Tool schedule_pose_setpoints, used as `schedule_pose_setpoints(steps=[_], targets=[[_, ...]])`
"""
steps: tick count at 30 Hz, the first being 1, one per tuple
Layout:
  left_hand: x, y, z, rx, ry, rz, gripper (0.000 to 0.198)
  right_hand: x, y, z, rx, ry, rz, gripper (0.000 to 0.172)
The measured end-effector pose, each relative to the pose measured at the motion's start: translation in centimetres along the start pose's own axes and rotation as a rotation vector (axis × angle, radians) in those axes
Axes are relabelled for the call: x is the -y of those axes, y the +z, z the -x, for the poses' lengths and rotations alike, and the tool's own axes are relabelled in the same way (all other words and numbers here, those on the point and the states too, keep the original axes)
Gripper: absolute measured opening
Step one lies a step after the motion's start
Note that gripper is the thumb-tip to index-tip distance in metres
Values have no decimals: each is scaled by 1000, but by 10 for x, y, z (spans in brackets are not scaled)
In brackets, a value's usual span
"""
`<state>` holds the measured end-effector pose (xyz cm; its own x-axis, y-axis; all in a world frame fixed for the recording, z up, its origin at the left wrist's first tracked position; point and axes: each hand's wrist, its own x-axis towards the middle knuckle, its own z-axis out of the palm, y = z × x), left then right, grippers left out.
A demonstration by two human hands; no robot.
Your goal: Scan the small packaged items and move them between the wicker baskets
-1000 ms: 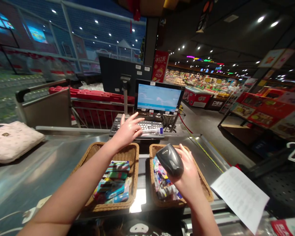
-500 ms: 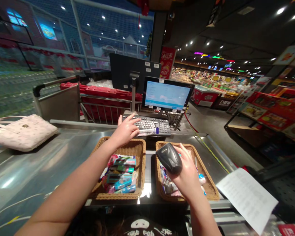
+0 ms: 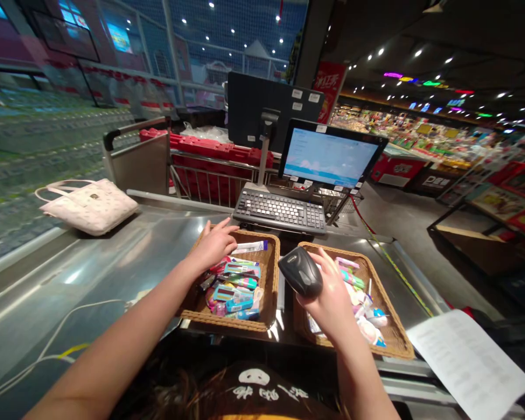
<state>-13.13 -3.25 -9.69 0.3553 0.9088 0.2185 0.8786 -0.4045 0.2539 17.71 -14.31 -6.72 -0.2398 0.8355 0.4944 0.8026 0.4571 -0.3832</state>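
My left hand [image 3: 216, 244] is over the left wicker basket [image 3: 275, 280], its index finger stretched out. A slim white packet with a blue end [image 3: 250, 247] sticks out from its lower fingers, so the hand appears to hold it; its exact kind is unclear. Small packaged goods in bright wrappers [image 3: 236, 289] lie in a heap below. My right hand [image 3: 330, 291] is wrapped around a black handheld barcode scanner [image 3: 301, 273], held above the right wicker basket [image 3: 396, 326]. That basket contains more small packaged items [image 3: 367, 318], partly hidden by my hand.
A keyboard [image 3: 282, 210] and a lit screen [image 3: 330, 156] stand behind the baskets. On the metal counter [image 3: 157, 245] sit a pale handbag [image 3: 90, 207] at the left and white cables [image 3: 56, 338]. A printed paper sheet [image 3: 468, 361] lies at the right.
My left hand has come back from the keyboard to the left basket, and the packet has come with it. My right hand still grips the scanner. The view has turned left.
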Motion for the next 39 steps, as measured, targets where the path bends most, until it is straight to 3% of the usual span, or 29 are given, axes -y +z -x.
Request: schedule_pose_setpoints(steps=[7,12,19,23,30,35,39], targets=[[31,25,31,61,-66,6,27,10,13,-4,59,0,-26,47],[43,34,49,189,-94,-8,25,15,22,-6,74,-27,-69,43],[52,44,67,463,-11,-41,16,19,28,-11,102,-20,-72,41],[49,47,66,451,-14,-64,17,17,28,-12,90,-16,-81,41],[19,38,35,384,47,-119,16,1,20,-7,64,7,-59,44],[-21,34,-1,310,181,-75,22,-14,8,3,24,54,-37,46],[-61,40,-31,255,291,-19,23,-31,-4,14,-12,127,-2,48]])
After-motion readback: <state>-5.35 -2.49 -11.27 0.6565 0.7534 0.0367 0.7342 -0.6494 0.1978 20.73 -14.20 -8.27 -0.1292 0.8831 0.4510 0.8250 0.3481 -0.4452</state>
